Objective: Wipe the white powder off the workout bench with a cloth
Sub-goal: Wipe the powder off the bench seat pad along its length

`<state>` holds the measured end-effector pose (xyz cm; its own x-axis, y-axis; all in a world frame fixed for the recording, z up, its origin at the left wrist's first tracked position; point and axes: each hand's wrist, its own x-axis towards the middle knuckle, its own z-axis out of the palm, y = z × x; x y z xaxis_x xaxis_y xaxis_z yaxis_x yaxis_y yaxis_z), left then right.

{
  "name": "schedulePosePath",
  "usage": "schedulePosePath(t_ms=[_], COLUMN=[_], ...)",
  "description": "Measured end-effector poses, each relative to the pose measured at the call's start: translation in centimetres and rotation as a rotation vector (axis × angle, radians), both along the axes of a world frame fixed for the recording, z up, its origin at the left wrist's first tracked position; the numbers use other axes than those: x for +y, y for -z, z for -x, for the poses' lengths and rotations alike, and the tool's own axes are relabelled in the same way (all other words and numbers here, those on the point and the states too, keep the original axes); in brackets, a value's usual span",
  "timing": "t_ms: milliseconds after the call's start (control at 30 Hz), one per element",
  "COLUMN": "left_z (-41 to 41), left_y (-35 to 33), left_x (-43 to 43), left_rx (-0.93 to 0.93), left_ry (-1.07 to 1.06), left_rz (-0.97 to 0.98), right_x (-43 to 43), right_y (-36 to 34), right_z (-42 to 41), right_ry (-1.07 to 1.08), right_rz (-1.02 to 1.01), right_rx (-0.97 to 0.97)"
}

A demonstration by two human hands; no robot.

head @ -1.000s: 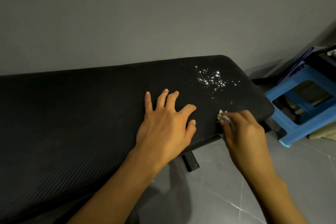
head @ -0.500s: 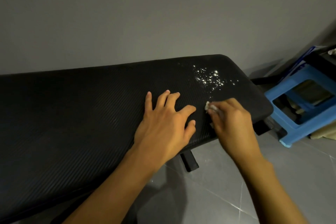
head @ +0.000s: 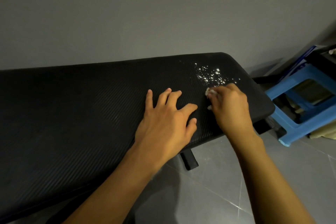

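A black ribbed workout bench (head: pixel 81 107) runs across the view against a grey wall. White powder (head: pixel 211 76) is scattered near its right end. My right hand (head: pixel 231 109) grips a small crumpled white cloth (head: pixel 209 92) and holds it on the pad just below the powder; most of the cloth is hidden under the fingers. My left hand (head: pixel 167 123) rests flat on the bench with fingers spread, just left of the right hand.
A blue plastic stool (head: pixel 298 114) stands on the tiled floor right of the bench end. Dark items and a blue board (head: pixel 301 60) lean behind it. A black bench leg (head: pixel 189 159) shows under the pad's near edge.
My right hand has carried the cloth from the bench's near edge up across the pad to the lower edge of the powder. My left hand has stayed in place.
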<state>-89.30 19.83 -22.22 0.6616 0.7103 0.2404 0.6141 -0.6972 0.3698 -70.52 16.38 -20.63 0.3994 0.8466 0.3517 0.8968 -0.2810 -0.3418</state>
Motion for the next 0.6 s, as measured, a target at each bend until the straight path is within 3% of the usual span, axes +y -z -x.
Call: schedulePosePath(t_ms=[133,333,600], left_z=[0.1,0.0,0.2], left_y=[0.0,-0.4,-0.5], left_x=[-0.1,0.0,0.1], left_rx=[0.001,0.015,0.019], left_ry=[-0.002,-0.021,-0.012], left_rz=[0.005,0.020,0.025], right_x=[2.7,-0.7,5.2], right_y=[0.1,0.3,-0.1], right_z=[-0.2,1.9,0.8], right_ry=[0.062,-0.079,0.049], right_rz=[-0.028,-0.049,-0.008], right_rx=[0.002,0.002,0.033])
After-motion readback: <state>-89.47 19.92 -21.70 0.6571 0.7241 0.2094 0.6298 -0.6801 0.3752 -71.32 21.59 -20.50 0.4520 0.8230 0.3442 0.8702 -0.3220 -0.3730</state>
